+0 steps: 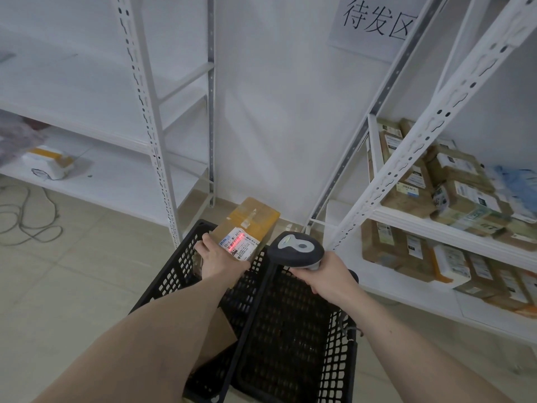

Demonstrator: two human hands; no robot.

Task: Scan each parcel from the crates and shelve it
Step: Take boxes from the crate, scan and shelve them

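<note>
My left hand grips a small brown cardboard parcel from below, held above the left black crate. A red scan line glows across the parcel's white label. My right hand holds the grey barcode scanner by its handle, its head pointing at the label. The right black crate below looks empty. Another flat brown parcel lies in the left crate, partly hidden by my forearm.
A white metal shelf unit on the right carries several labelled brown parcels on two levels. The left shelf unit holds one small white and yellow parcel. A cable lies coiled on the tiled floor. A paper sign hangs on the wall.
</note>
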